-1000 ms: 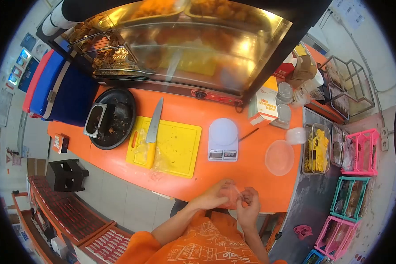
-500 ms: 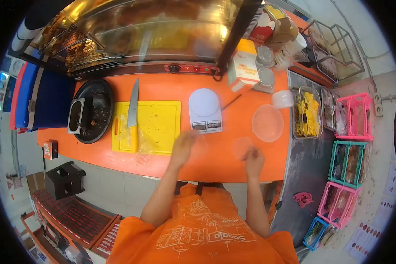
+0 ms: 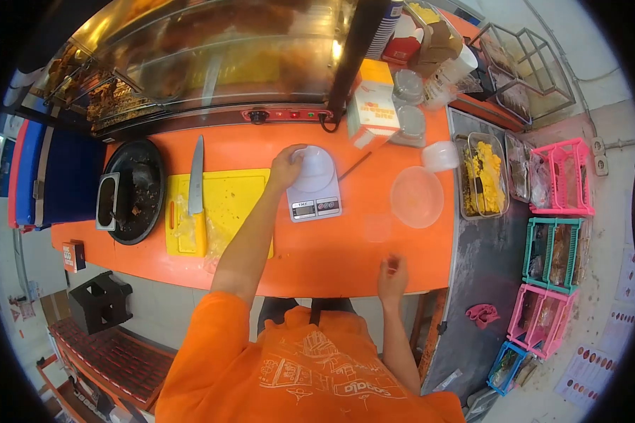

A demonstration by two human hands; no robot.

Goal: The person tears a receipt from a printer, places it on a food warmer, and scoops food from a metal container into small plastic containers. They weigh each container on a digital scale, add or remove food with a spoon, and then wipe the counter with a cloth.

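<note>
My left hand [image 3: 287, 168] reaches over the left side of the kitchen scale [image 3: 316, 206]. Its fingers are closed on the edge of a clear plastic container [image 3: 312, 161], which is hard to make out against the scale's round white platform. Close to the counter's front edge is my right hand [image 3: 392, 280], its fingers curled in and nothing visible in them. A faint clear square lid [image 3: 379, 229] lies flat just beyond it. The translucent round bowl [image 3: 416, 198] is farther right. Left of the scale, a large knife [image 3: 196, 180] rests on the yellow cutting board [image 3: 250, 189].
A glass-fronted warming cabinet [image 3: 212, 70] runs along the back. The round black pan [image 3: 152, 204] holds a metal container [image 3: 113, 201] at left. Boxes [image 3: 374, 116] and clear tubs [image 3: 411, 125] stand at back right. A tray of yellow food [image 3: 490, 180] is on the dark side counter.
My left hand has moved up and forward from the counter to the scale's platform. My right hand has drawn back toward the front edge, leaving the clear lid on the counter.
</note>
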